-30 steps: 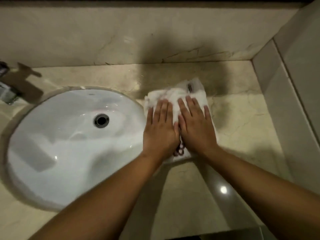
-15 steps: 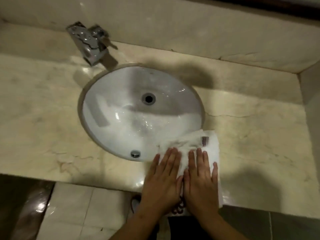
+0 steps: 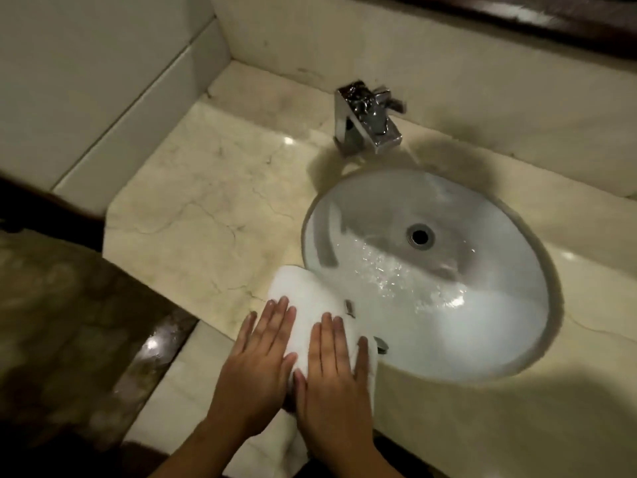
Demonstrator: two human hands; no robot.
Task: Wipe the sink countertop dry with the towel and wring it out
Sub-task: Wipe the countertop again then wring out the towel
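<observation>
On the front strip of the beige marble sink countertop (image 3: 206, 208), just left of the oval white undermount basin (image 3: 482, 332), lies the folded white towel (image 3: 306, 294). Both hands rest on it side by side, palms down, thumbs nearly touching. The left hand (image 3: 256, 370) lies flat with its fingers straight, over the towel's left edge. The right hand (image 3: 332, 384) is flat too, fingers extended, covering the towel's right part beside the basin's rim. Neither hand curls around the cloth; both simply press on it. The towel's far right corner overlaps the basin's rim. Water droplets glisten inside the basin below the round metal drain (image 3: 420, 236). A square chrome faucet (image 3: 365, 119) stands on the countertop behind the basin.
</observation>
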